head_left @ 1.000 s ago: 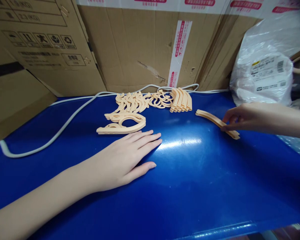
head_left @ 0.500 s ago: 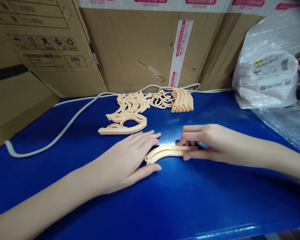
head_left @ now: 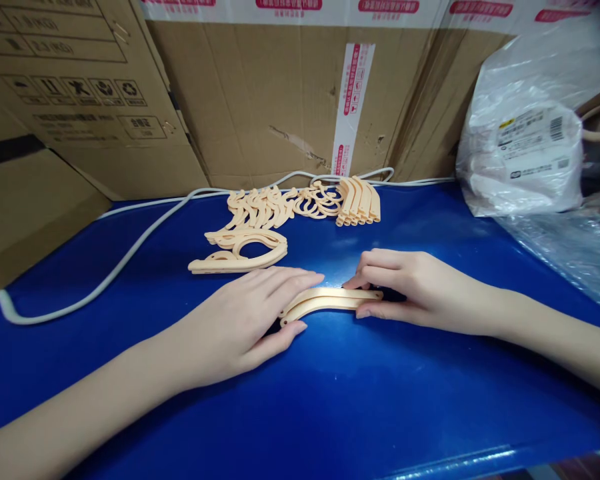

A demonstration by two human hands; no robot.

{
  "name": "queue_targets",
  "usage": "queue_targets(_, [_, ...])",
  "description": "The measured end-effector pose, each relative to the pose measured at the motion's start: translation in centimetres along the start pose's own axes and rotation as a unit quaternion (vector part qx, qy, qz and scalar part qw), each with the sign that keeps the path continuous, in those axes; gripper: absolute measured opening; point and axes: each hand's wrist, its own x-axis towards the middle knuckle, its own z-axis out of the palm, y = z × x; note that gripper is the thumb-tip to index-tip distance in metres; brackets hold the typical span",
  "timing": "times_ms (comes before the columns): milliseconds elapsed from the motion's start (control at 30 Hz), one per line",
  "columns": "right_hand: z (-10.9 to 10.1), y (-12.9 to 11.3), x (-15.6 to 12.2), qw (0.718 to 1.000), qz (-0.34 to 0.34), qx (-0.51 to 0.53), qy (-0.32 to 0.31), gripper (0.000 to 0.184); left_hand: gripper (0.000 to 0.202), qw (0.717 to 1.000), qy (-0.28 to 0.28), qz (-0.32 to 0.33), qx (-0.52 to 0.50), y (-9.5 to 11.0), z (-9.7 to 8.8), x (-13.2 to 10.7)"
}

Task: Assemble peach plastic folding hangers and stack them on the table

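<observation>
Two curved peach plastic strips (head_left: pixel 325 300) lie stacked on the blue table (head_left: pixel 380 400) between my hands. My right hand (head_left: pixel 405 287) pinches their right end, thumb below and fingers on top. My left hand (head_left: pixel 245 320) lies over their left end, with thumb and fingers closing around it. Behind my left hand lies a loop-shaped peach piece (head_left: pixel 240 257). Further back is a row of several peach hook parts (head_left: pixel 265 207) and a stack of curved strips (head_left: pixel 360 200).
Cardboard boxes (head_left: pixel 280 93) wall off the back and left of the table. A white cable (head_left: pixel 120 257) runs along the back edge and down the left side. A white plastic bag with a label (head_left: pixel 525 147) and clear wrapping (head_left: pixel 575 247) sit at the right.
My right hand carried the curved strips from the right side of the table to the middle. My left hand, flat before, now takes hold of their left end.
</observation>
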Motion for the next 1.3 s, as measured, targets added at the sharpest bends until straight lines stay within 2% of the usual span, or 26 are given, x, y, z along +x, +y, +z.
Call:
queue_targets(200, [0.0,0.0,0.2,1.000,-0.013,-0.022,0.001,0.027,0.024,0.998,0.039,-0.042,0.024,0.5,0.0,0.2])
queue_targets(333, [-0.1,-0.2,0.5,1.000,-0.006,-0.016,-0.008,0.027,0.012,0.996,0.044,-0.070,0.023,0.4,0.1,0.1])
queue_targets(700, [-0.1,-0.5,0.7,1.000,0.017,0.007,-0.007,0.029,0.011,0.994,0.045,-0.095,0.017,0.5,0.4,-0.4])
queue_targets(800, [-0.7,-0.6,1.3,0.999,0.027,-0.038,0.008,0.033,0.010,0.994,0.049,-0.098,0.022,0.6,0.3,-0.4])
queue_targets(933, [-2.2,0.6,3.8,0.987,0.054,-0.139,0.051,0.032,0.011,0.993,0.054,-0.104,0.023,0.7,0.1,-0.7])
queue_targets(1067, [-3.4,3.3,7.9,0.966,0.071,-0.238,0.074,0.033,0.010,0.993,0.055,-0.104,0.020,0.6,-0.3,-1.0])
queue_targets(1167, [-3.4,5.5,11.0,0.950,0.103,-0.287,0.064,0.033,0.012,0.993,0.056,-0.102,0.022,0.5,-0.5,-1.1])
queue_targets(1300, [-2.5,7.6,14.2,0.947,0.140,-0.278,0.076,0.029,0.019,0.993,0.047,-0.105,0.019,0.3,-0.7,-1.1])
